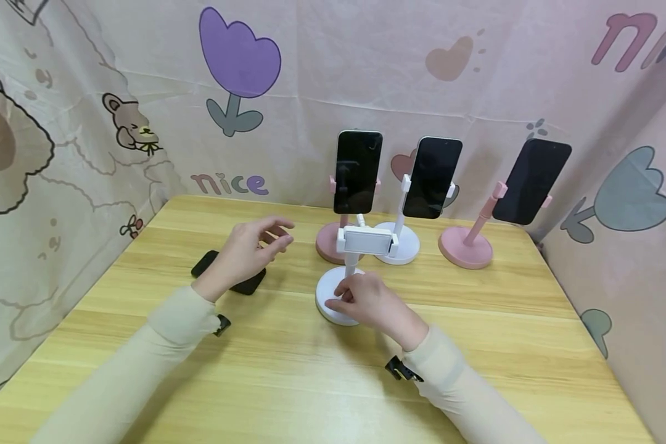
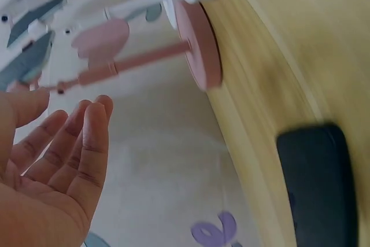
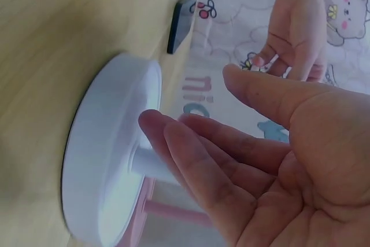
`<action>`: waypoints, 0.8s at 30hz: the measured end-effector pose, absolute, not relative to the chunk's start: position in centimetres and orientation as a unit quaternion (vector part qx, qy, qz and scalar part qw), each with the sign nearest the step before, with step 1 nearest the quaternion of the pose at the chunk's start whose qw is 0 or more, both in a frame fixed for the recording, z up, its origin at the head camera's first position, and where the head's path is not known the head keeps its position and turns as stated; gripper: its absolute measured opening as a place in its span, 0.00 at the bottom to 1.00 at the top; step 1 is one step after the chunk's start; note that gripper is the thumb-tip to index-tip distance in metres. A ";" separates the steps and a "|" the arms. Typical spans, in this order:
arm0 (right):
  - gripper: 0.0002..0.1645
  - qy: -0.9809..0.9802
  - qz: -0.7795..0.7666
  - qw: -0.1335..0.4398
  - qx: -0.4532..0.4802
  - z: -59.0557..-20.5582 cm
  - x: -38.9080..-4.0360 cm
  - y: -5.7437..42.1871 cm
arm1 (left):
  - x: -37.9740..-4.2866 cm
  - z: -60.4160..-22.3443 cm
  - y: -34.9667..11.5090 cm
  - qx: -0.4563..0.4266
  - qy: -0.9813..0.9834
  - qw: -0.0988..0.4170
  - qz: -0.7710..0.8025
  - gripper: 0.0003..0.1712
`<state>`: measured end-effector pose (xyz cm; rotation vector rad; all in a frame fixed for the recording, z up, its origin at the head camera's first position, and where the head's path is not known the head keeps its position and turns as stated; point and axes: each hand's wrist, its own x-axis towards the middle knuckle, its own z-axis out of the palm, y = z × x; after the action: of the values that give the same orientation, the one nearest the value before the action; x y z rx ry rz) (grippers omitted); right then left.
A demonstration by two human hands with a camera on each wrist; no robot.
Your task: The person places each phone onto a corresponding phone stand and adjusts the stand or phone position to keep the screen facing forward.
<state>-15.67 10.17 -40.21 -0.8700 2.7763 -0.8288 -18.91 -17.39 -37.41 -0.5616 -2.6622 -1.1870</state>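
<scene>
An empty-clamped white phone stand stands upright on the table, in front of the others. My right hand is over its round base, beside the pole. In the right wrist view the thumb and fingers are apart, with nothing between them, and the fingertips lie close by the base. My left hand hovers in the air, its fingers loosely bent and holding nothing. Below and behind that hand lies a black phone, partly covered by the wrist in the head view; it also shows in the left wrist view.
At the back stand a pink stand with a phone, a white stand with a phone, and another pink stand holding a phone. A printed cloth hangs behind the wooden table.
</scene>
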 end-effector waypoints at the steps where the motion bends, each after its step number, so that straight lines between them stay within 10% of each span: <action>1: 0.16 0.916 -0.271 0.059 -0.289 -40.2 -15.7 9.9 | -19.0 -37.5 -17.9 -0.182 -0.895 0.085 -0.397 0.15; 24: 0.29 0.885 -0.318 0.099 -0.325 -40.7 -16.4 4.1 | -18.5 -39.0 -28.3 -0.067 -0.925 0.066 -0.369 0.20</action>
<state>-16.43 4.15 -40.73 -0.9613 2.6179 -0.9396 -18.51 -28.31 -39.04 -0.2017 -2.7892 -1.1124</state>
